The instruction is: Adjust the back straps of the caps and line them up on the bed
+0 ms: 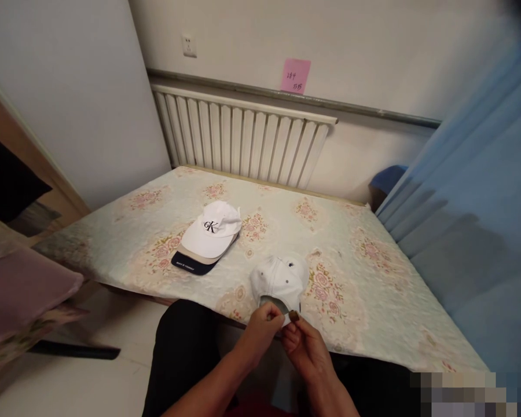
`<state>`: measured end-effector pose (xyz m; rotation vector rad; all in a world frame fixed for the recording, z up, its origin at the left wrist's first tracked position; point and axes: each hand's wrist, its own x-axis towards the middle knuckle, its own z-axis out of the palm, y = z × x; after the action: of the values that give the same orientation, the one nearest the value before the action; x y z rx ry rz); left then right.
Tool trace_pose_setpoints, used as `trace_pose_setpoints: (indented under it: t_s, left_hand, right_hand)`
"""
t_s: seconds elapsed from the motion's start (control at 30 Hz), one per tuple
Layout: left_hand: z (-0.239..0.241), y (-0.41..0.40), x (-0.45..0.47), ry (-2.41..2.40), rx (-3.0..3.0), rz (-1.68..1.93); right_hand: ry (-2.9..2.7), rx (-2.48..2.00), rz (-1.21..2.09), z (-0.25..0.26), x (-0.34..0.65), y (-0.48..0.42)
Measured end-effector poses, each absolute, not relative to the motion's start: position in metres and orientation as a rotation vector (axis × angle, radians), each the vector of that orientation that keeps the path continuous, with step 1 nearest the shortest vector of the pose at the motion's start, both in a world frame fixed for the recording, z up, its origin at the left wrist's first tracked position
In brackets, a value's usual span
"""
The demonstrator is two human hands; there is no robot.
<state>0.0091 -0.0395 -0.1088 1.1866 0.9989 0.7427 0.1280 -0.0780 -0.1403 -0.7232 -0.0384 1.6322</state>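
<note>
A white baseball cap (pixel 282 281) lies at the table's near edge, its back opening turned towards me and a small dark mark on its far side. My left hand (pixel 263 327) pinches the cap's back strap (pixel 287 319) between thumb and fingers. At the strap's other end, my right hand (pixel 308 350) is closed around a brownish metal buckle (pixel 294 315), thumb and forefinger on it. Further off to the left rests a second white cap (pixel 212 226) with black "CK" letters, on top of a cap with a dark brim (pixel 193 263).
A floral, padded cover (pixel 278 214) lies over the low surface in front of me. Beyond it are a white radiator (pixel 243 136) and a pipe along the wall. A blue curtain (pixel 469 220) hangs at right. At left stands a seat with a pink cover (pixel 30 289).
</note>
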Motion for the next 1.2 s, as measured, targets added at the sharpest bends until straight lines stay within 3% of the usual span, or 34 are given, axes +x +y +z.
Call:
trace_pose_setpoints:
  t_s: [1.2]
  left_hand:
    - [-0.121,-0.037,0.016,1.004,1.253,0.797]
  right_hand:
    - [-0.075,-0.730,1.628,-0.134,0.124,-0.079]
